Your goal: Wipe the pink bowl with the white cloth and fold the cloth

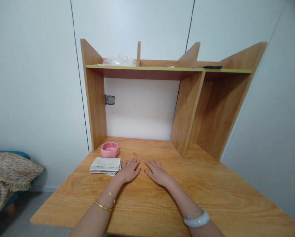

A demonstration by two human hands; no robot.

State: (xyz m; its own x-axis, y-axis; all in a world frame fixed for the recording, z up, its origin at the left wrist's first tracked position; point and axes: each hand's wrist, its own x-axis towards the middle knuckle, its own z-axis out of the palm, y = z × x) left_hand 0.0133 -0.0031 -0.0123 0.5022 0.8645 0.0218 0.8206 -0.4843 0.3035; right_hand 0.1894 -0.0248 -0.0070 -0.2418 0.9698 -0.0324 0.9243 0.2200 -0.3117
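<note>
My left hand (129, 170) lies palm down on the wooden desk (147, 204), fingers spread, holding nothing. Just left of it, close to its fingers, is a folded light grey cloth (105, 165). Behind the cloth stands a pink angular bowl (109, 150), with nothing visible inside. My right hand (157, 171) also rests flat on the desk, palm down and fingers apart, with nothing in it. A gap of bare wood separates the two hands.
A wooden shelf unit (188, 115) rises at the back of the desk. On its upper shelf are a clear plastic bag (120, 61) and a flat black object (212, 67). A patterned blanket (11, 169) lies at the far left, beyond the desk.
</note>
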